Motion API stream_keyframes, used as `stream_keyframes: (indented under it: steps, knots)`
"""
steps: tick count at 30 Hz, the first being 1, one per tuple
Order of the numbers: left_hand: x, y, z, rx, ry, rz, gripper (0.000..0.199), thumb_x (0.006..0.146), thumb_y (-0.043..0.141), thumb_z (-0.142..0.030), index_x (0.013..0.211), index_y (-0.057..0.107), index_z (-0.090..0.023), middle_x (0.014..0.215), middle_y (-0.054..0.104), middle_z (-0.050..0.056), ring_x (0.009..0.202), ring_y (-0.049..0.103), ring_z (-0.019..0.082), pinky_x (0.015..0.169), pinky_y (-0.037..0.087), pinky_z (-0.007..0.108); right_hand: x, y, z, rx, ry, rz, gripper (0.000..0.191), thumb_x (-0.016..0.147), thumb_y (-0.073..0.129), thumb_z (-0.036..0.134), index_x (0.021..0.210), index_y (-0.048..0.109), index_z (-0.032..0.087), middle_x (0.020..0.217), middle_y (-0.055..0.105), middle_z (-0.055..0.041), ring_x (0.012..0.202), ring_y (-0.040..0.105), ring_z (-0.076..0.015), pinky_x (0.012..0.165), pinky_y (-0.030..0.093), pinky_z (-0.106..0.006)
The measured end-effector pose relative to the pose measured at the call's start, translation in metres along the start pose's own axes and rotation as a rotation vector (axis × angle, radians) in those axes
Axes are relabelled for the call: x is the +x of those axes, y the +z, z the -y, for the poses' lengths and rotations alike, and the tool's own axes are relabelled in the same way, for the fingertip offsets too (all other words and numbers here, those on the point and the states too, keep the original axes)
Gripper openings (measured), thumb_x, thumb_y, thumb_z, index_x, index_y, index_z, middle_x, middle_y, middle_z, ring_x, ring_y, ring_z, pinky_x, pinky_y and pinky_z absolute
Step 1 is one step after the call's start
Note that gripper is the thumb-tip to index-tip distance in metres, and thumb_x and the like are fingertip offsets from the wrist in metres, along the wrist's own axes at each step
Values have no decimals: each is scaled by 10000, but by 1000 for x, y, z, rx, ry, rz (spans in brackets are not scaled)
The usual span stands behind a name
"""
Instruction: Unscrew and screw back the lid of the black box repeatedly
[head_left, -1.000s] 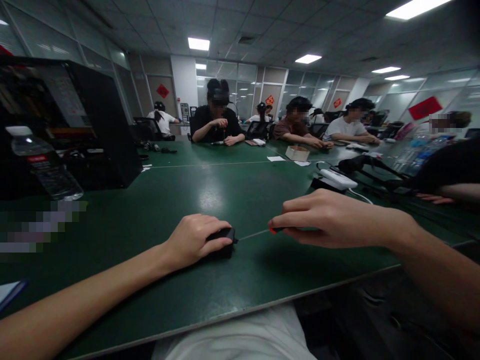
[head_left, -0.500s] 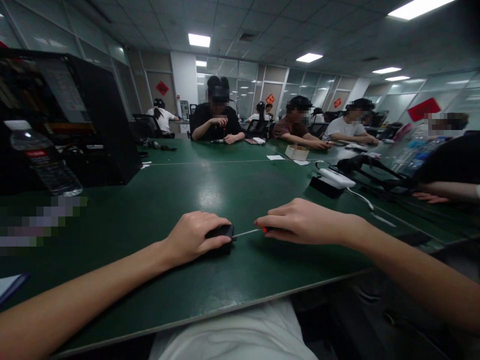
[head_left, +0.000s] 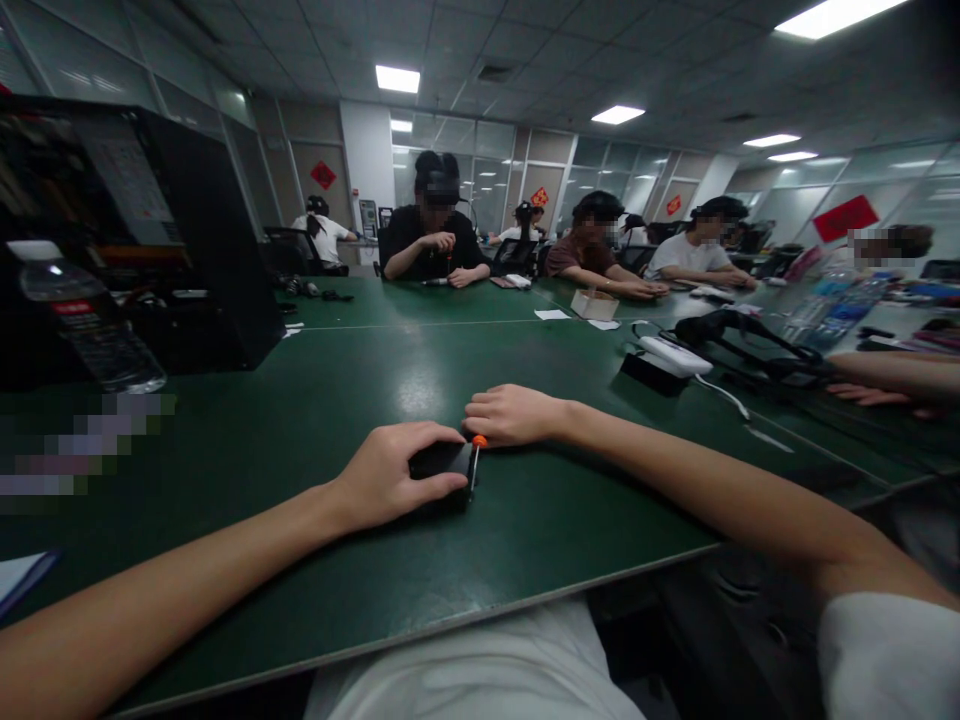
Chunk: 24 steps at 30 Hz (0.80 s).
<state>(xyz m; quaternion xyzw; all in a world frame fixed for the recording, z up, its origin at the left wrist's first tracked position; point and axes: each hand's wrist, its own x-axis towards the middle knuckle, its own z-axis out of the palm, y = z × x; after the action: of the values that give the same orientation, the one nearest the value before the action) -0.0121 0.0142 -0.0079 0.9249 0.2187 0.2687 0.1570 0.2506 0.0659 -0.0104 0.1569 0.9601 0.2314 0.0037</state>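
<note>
My left hand [head_left: 390, 468] grips a small black box [head_left: 444, 462] from its left side, thumb along the near edge and fingers over the far one. The box rests on the green table [head_left: 360, 590]. Just beyond its far right corner, my right hand [head_left: 510, 415] is closed around a screwdriver [head_left: 480, 441] with an orange handle end. The thin metal shaft runs toward me along the right face of the box, its tip close to the near right corner. Whether the tip touches the box I cannot tell. Most of the handle is hidden in my fist.
A plastic bottle [head_left: 90, 315] and a black cabinet [head_left: 202, 240] stand at the left. A white power strip [head_left: 671, 355] with a cable lies at the right, near black straps [head_left: 750, 335]. A small open carton [head_left: 595, 304] sits farther back. Several people sit around the table.
My right hand has swung left and away from me, to the far side of the box. The screwdriver's shaft has turned from pointing left to pointing toward me. My left hand stays on the box.
</note>
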Motion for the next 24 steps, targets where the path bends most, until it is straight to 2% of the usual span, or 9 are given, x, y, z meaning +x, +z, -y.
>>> stream_keyframes:
  steps: [6,10,16,24]
  knots:
    - [-1,-1,2,4,41,29,369,923,689,-413,1207,672,-177,1115,752,78,978,703,233,851,508,323,-21,-4,1,-51,91,-65,414,1085,331,421,992,626,147,821,637,-54,729,500,-155,637,289,-298]
    - [-3,-1,4,-15,46,18,358,933,682,-385,1227,664,-181,1131,746,76,991,701,223,867,507,315,-26,-8,-2,-56,160,-69,414,1080,339,428,1004,629,142,862,658,-66,748,518,-153,640,283,-294]
    - [-3,-3,3,-37,47,14,366,933,676,-374,1237,658,-171,1122,747,83,963,702,220,843,515,311,-20,-18,4,-37,240,89,393,1072,369,430,1064,634,138,893,698,-71,718,581,-151,601,240,-299]
    - [-5,-15,12,-29,65,57,416,913,692,-373,1265,645,-157,1130,749,103,968,707,225,855,522,302,-11,-36,24,27,362,165,306,1053,413,353,1235,592,183,976,753,-68,698,673,-158,543,169,-295]
